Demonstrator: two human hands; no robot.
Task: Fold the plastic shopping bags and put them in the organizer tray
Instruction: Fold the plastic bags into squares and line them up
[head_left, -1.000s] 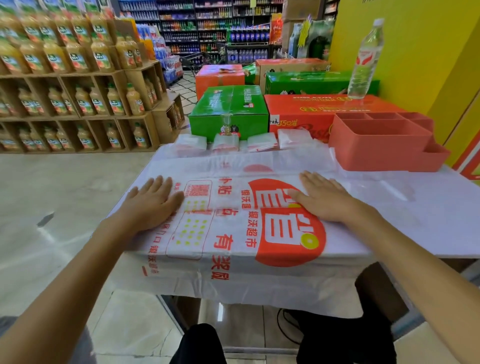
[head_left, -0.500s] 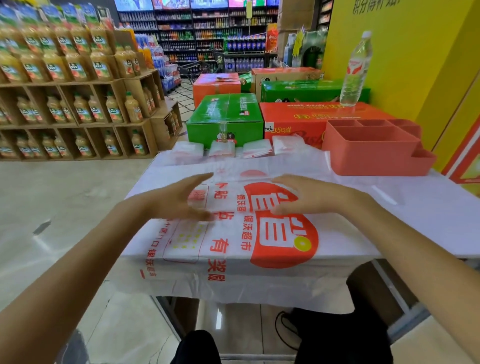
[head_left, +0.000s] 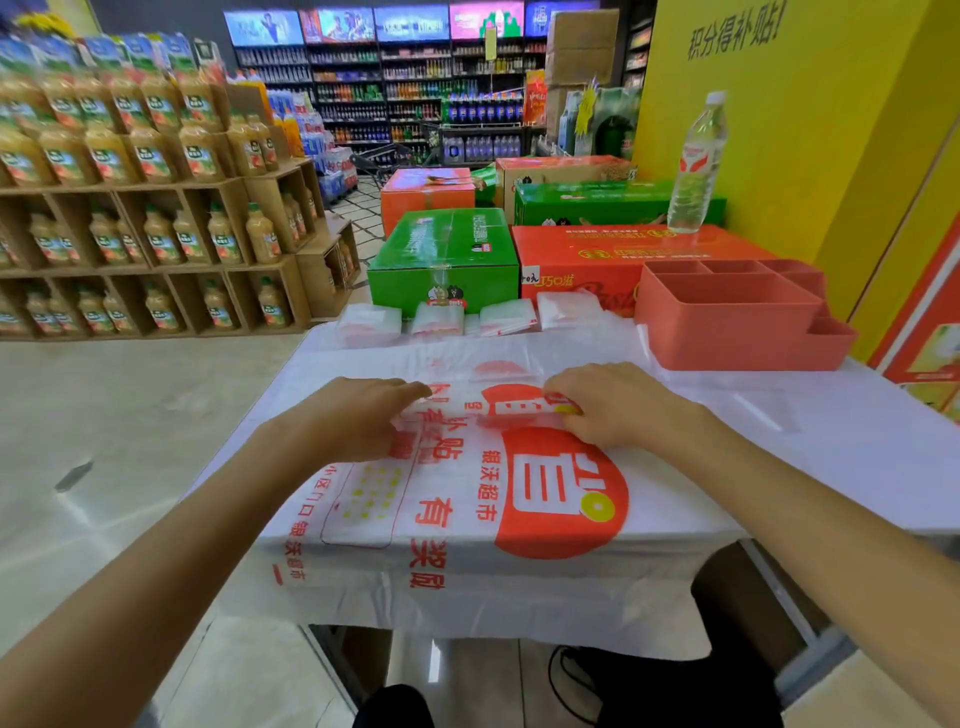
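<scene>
Organizer tray (head_left: 727, 317): salmon plastic, rigid, straight-walled, one big compartment plus smaller ones along the back and a low step at the right end. Nothing visible inside; floors of the compartments mostly hidden by the walls.

Relative to the tray: four folded bags (head_left: 439, 318) in a row just left of it at the table's (head_left: 857, 441) far edge, small flat translucent squares with red print. Shopping bag (head_left: 467, 499) being worked lies flat in front and to the left of the tray, thin white film, red disc logo and red lettering, near end draped over the table edge. Far edge of that bag lifted and doubled back toward the viewer, crinkled along the fold.

Left hand (head_left: 358, 421): palm down, fingers curled, pinching the folded edge. Right hand (head_left: 613, 405): same pose, fingers curled over the edge, gripping it at the logo. Both forearms stretched forward.

Behind the tray: red and green cartons, clear water bottle (head_left: 696, 166) upright on the red carton (head_left: 613, 254).
</scene>
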